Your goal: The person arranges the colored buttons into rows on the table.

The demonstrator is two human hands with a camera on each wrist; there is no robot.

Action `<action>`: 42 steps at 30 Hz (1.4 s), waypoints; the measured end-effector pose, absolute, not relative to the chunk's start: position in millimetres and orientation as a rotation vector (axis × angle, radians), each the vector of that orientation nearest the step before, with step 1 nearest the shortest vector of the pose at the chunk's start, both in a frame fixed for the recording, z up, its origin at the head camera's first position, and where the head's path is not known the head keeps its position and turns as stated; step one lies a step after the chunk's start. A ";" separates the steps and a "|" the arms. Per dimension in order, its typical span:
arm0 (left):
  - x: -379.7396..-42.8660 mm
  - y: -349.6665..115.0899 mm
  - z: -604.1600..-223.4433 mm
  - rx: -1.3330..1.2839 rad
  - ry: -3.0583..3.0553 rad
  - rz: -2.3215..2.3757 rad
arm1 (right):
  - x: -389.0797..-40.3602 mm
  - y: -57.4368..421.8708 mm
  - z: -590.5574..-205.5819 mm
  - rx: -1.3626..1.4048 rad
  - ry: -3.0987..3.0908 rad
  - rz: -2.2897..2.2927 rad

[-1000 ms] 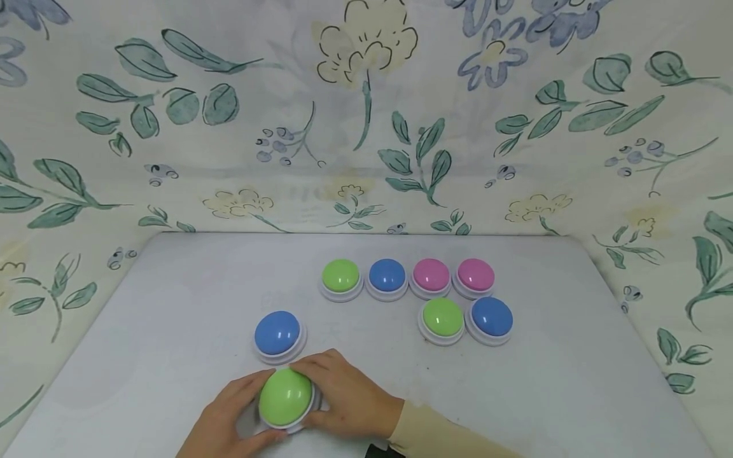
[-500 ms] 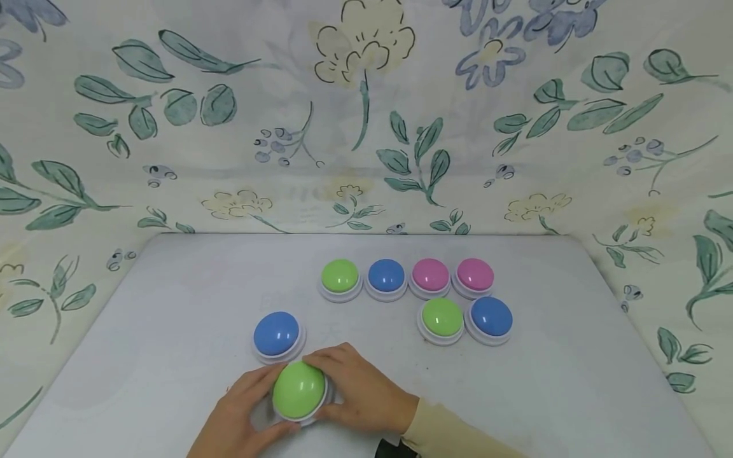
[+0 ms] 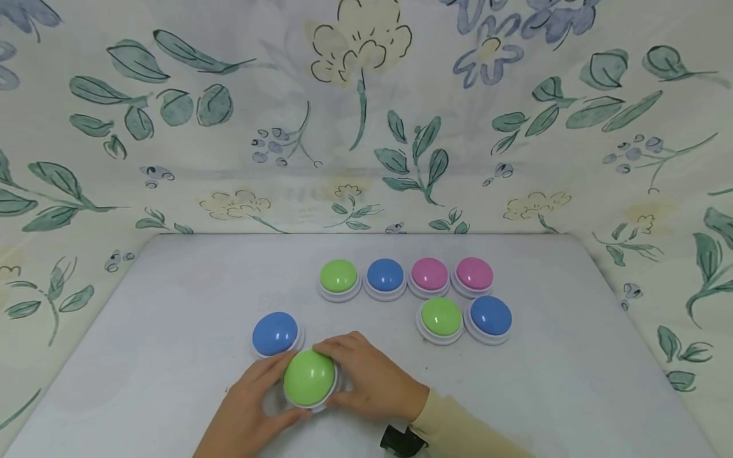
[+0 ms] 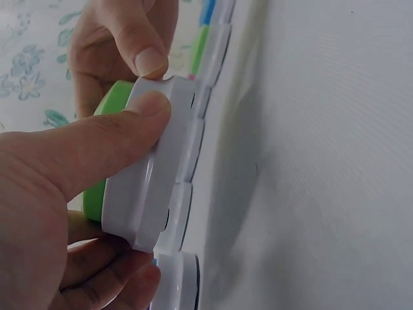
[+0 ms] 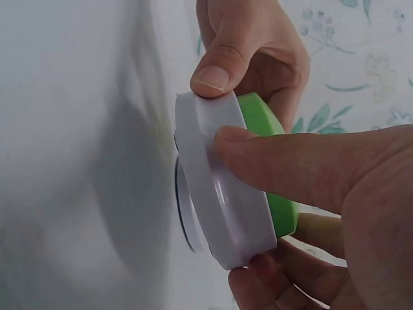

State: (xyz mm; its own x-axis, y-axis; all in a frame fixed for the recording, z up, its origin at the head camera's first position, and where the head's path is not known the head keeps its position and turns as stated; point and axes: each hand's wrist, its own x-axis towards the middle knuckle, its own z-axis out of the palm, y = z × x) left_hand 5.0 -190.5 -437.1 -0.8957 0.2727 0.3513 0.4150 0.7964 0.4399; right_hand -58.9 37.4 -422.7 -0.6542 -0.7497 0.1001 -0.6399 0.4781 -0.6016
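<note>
A push button with a green dome (image 3: 309, 378) and white base is held between both hands at the front of the table. My left hand (image 3: 250, 402) grips its left side, thumb at the near edge and fingers round the far side. From the other side my right hand (image 3: 378, 381) grips the same base with thumb and fingers. In both wrist views the white base (image 4: 145, 171) is raised a little off the table, and the thumbs press its rim. Just behind the left fingers stands a blue button (image 3: 275, 333), its base partly hidden.
Towards the back right, a row holds a green button (image 3: 338, 275), a blue button (image 3: 385, 275) and two pink buttons (image 3: 429, 273). In front of the pink ones sit another green button (image 3: 441, 317) and a blue button (image 3: 490, 315). Floral fabric (image 3: 240, 165) surrounds the white table (image 3: 172, 305).
Both hands have carried the green button to the right and away from me, bringing it beside the front blue button. The other buttons have stayed in place.
</note>
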 end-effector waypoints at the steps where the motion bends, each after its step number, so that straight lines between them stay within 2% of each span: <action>1: 4.0 -189.2 -436.0 -0.531 -2.719 -0.760 | -59.9 38.7 -422.0 -1.216 2.551 -0.917; 14: -11.1 -177.0 -427.8 -0.566 -2.691 -0.789 | -70.7 51.1 -415.9 -1.151 2.579 -0.979; 42: -43.1 -142.1 -418.2 -0.459 -2.770 -0.967 | -93.0 78.7 -411.5 -1.004 2.641 -1.085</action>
State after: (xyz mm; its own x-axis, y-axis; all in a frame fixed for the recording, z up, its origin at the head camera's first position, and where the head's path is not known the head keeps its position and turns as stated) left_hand -43.1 -142.1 -418.2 -0.9378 0.2306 0.2594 0.3420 0.7419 0.5768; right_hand -93.0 78.7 -411.5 -0.7740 -0.6182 0.1372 -0.5361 0.5244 -0.6615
